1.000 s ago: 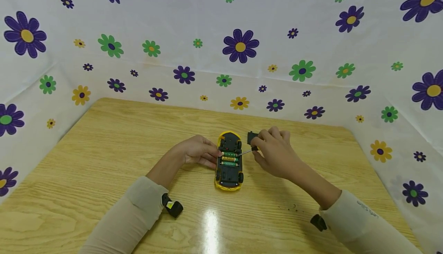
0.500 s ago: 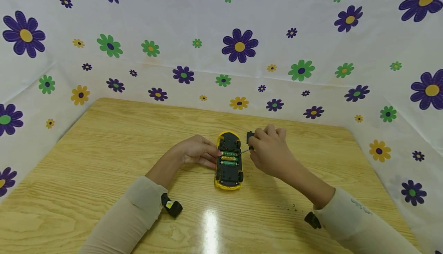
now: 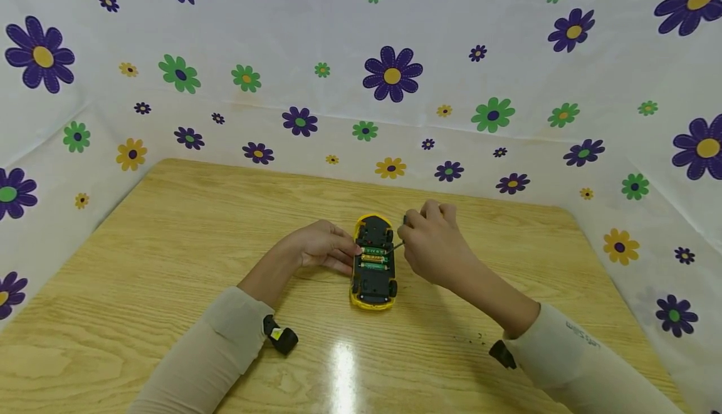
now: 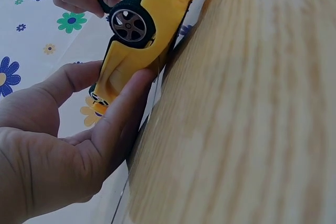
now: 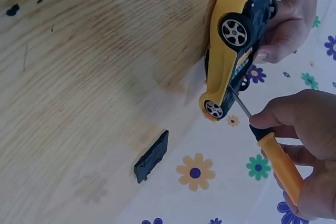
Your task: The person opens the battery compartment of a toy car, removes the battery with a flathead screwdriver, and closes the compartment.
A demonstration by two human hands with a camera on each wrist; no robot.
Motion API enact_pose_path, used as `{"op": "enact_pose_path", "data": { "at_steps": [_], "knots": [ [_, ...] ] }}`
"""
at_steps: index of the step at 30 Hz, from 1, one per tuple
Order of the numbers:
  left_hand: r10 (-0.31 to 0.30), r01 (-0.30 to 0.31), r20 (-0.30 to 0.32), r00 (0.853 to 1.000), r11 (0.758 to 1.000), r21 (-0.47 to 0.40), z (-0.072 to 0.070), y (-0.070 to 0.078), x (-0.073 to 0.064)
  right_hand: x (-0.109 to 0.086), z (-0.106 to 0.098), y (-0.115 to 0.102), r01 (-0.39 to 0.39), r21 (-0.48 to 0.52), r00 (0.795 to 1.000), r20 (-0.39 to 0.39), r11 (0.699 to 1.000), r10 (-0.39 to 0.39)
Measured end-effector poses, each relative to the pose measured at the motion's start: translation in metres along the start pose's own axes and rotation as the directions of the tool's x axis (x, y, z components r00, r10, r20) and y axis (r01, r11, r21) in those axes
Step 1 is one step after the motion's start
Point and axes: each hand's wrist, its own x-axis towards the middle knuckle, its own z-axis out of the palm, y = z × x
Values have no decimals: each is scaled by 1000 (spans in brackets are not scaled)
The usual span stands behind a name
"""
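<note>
My left hand (image 3: 324,248): thumb and fingers gripping near side of yellow toy car (image 3: 375,285), which lies wheels up on table (image 3: 169,245), between both hands. My right hand (image 3: 434,248): fingers curled round orange handle of screwdriver (image 5: 283,166); shaft slants from fingertips to car underside, by ends of batteries (image 3: 375,258). Exact tip contact: cannot tell. Flat black piece (image 5: 152,157) on table, just beyond right fingers, apart from car.
</note>
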Motion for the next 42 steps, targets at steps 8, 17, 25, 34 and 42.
{"op": "enact_pose_path", "data": {
  "at_steps": [8,17,25,34,42],
  "knots": [
    [3,-3,6,1000,1000,-2,1,1,0,3,3,0,45,-31,999,-24,998,-46],
    [5,-5,-4,1000,1000,-4,-1,0,0,-1,5,7,-14,104,1000,-25,994,17],
    [3,-3,6,1000,1000,-12,1,1,0,-10,12,14,-145,310,989,56,940,134],
    [4,-4,6,1000,1000,-7,0,2,-1,-16,18,20,-162,409,986,33,898,163],
    [0,0,3,1000,1000,-13,1,3,-2,-22,28,23,-184,475,981,32,861,192]
  ]
}}
